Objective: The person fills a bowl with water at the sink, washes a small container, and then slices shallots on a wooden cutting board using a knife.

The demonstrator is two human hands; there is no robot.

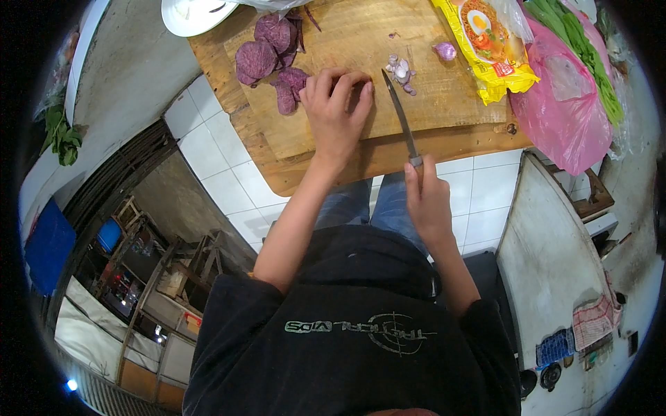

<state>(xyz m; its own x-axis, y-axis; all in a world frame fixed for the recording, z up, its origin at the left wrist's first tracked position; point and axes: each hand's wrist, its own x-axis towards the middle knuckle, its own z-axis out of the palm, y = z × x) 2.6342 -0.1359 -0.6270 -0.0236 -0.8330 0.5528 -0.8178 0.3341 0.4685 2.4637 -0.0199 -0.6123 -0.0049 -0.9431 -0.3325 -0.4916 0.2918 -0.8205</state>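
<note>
My right hand (427, 201) grips the handle of a knife (401, 114); its dark blade points away from me over the wooden cutting board (298, 135). On the board rests my left hand (333, 107), fingers bent and thumb apart, with nothing visible in it. Its outer side is right beside several purple slices (255, 61) with rough, marbled faces, perhaps sweet potato. Small peeled shallot or garlic pieces (400, 71) lie near the knife tip. Farther right sits a purple shallot (445, 51). The undersides of my left fingertips are hidden.
A yellow instant noodle packet (489, 52) lies at the board's right, beside a pink plastic bag (555, 104) and long green leaves (579, 52). A white plate (198, 15) stands at the far left. White floor tiles (218, 145) show below the table edge.
</note>
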